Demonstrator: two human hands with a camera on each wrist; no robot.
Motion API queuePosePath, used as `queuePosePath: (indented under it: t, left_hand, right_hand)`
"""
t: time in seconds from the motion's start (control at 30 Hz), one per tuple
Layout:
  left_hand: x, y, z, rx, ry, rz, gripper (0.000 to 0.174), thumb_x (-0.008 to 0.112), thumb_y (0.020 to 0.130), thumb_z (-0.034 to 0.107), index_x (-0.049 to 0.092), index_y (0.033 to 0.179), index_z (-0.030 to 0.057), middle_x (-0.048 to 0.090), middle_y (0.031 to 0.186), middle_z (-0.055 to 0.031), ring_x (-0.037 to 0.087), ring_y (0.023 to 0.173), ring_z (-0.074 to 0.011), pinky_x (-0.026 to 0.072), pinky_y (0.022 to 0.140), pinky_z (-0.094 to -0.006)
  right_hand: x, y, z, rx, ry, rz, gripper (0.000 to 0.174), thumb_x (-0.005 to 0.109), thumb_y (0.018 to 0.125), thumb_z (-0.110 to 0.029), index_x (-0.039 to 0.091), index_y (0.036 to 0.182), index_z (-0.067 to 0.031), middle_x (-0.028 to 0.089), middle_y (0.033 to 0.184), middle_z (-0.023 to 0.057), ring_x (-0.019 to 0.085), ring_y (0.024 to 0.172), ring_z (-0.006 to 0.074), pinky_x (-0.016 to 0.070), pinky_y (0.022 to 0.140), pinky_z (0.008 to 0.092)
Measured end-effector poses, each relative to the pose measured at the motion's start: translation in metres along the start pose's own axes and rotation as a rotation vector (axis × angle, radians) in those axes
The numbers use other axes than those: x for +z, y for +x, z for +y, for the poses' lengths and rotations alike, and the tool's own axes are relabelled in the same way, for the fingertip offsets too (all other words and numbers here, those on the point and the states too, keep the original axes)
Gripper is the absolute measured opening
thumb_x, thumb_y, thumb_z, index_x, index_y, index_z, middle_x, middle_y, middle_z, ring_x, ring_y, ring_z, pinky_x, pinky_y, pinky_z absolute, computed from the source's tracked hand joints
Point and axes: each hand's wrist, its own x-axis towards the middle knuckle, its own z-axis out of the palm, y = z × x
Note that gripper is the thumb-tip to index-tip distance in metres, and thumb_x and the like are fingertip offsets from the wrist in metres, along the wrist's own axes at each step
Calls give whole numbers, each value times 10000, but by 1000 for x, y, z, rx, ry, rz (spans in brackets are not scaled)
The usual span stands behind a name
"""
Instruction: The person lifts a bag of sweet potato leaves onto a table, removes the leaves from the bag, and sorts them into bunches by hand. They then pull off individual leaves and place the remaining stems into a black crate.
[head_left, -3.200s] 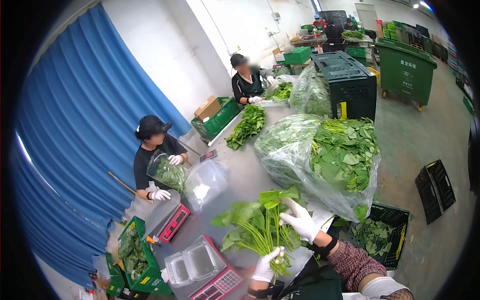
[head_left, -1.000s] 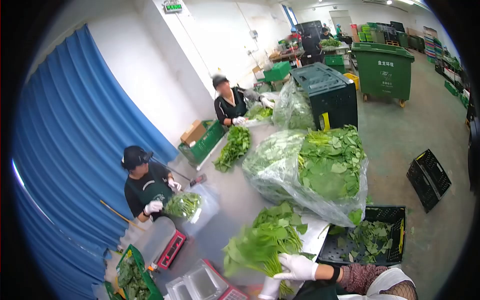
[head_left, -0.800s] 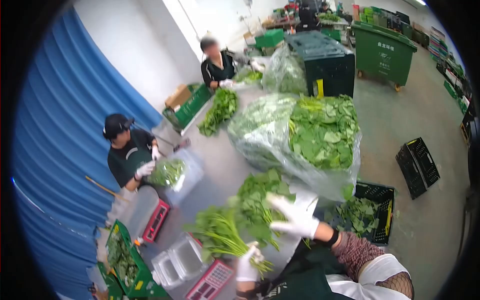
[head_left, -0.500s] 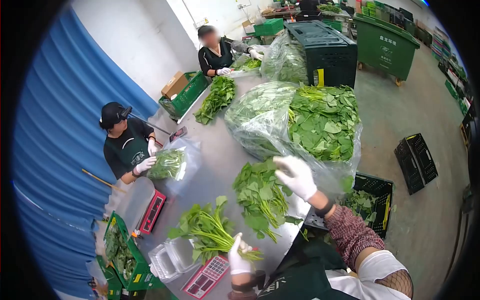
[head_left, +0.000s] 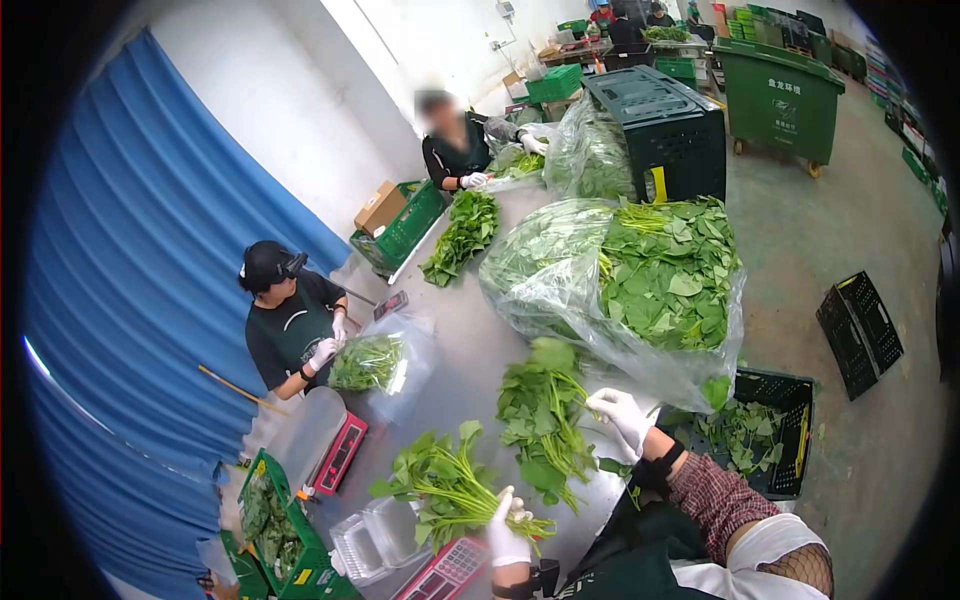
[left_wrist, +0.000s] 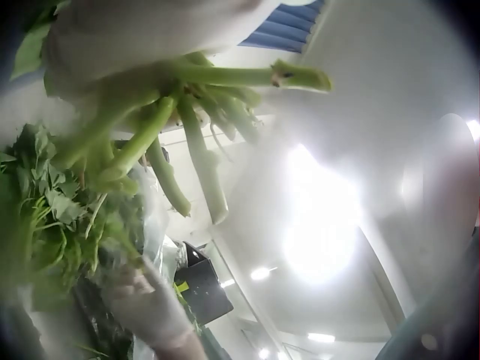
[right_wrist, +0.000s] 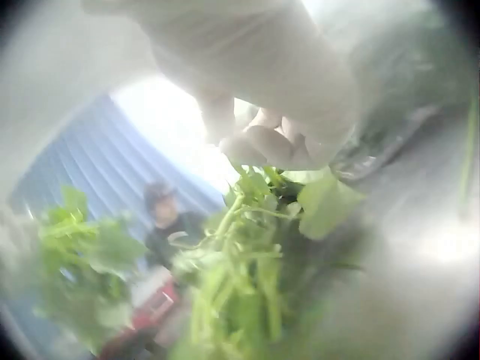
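Note:
In the head view my gloved left hand (head_left: 508, 530) grips a bunch of leafy greens (head_left: 445, 490) by the stems, leaves pointing left over a clear plastic box. Cut stem ends (left_wrist: 199, 161) stick out below that hand in the left wrist view. To the right, my gloved right hand (head_left: 622, 415) pinches a thin stem at the edge of a pile of the same greens (head_left: 540, 420) lying on the metal table (head_left: 450, 385). Its curled fingers (right_wrist: 262, 142) meet at the top of the greens in the right wrist view.
A large plastic bag of greens (head_left: 670, 290) stands behind the pile. The clear box (head_left: 380, 540) sits by a red scale (head_left: 445, 570) at front left. A black crate (head_left: 800, 440) is beside the table. Across it, a person (head_left: 290, 330) handles a bagged bunch (head_left: 365, 362).
Both hands were together at the greens; the left hand has drawn its bunch leftward, apart from the pile. My right hand, spread above the pile half a second ago, has come down to pinch a stem.

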Motion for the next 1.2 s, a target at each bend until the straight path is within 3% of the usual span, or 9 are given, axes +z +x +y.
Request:
queuePosePath:
  t: [0.1,0.17,0.37,0.53,0.63,0.77,0.83,1.03,1.2]
  left_hand:
    - [7,1,-1,24,-47,7,166,578,841,138,572,986,58,540,685,-2,439,508,-68,376,509,-236]
    - [13,-2,0,35,-31,-9,162,582,838,132,577,985,63,558,693,-10,450,510,-69,386,516,-241]
    - [26,-2,-3,71,-5,-15,162,577,837,79,573,994,41,599,740,-45,475,525,-77,418,543,-249]
    - [40,-5,-5,83,-10,-105,178,565,830,22,558,1008,23,618,789,-106,481,532,-110,440,554,-260]
    - [40,-2,-6,88,25,-88,195,587,819,39,563,1012,26,622,786,-102,480,509,-114,447,539,-268]
    - [32,7,-10,98,-12,-76,188,589,811,38,567,997,30,617,768,-92,482,506,-114,446,525,-258]
    - [31,5,-12,104,-20,-70,184,589,809,38,568,991,31,615,762,-90,485,512,-113,443,519,-255]
    - [26,3,-8,117,-3,-8,164,580,824,66,581,987,53,601,753,-53,468,536,-87,421,503,-234]
    - [30,1,-9,134,-22,-61,264,596,802,22,533,1057,10,610,882,-99,488,560,-89,434,520,-228]
  right_hand:
    - [7,-8,-8,-204,-189,39,171,624,805,-201,614,829,-31,600,776,17,545,739,95,438,705,233]
    - [4,-10,8,-217,-300,57,169,617,815,-189,603,836,-23,599,782,16,543,732,87,440,698,230]
    - [25,-63,-36,-259,-77,106,122,626,804,-145,566,856,-52,565,739,-9,498,661,44,414,611,205]
    - [26,-57,-7,-396,-395,147,150,635,799,-173,562,847,-51,551,722,-7,483,628,46,397,579,204]
    - [19,-52,6,-201,-58,38,161,541,877,-213,554,888,-52,581,730,17,519,640,75,415,587,226]
    - [39,-70,-16,-193,190,-37,157,467,920,-188,497,955,-38,619,810,63,565,638,103,428,574,214]
    - [40,-60,-2,80,258,-51,171,463,920,-201,485,958,-36,625,829,74,572,623,116,435,575,215]
    - [53,-84,-31,-246,231,-6,139,577,854,-127,513,929,-29,604,747,41,520,590,72,419,536,196]
    - [53,-90,-30,-428,-468,-32,175,691,760,-199,613,840,-65,593,700,14,539,590,87,442,562,231]
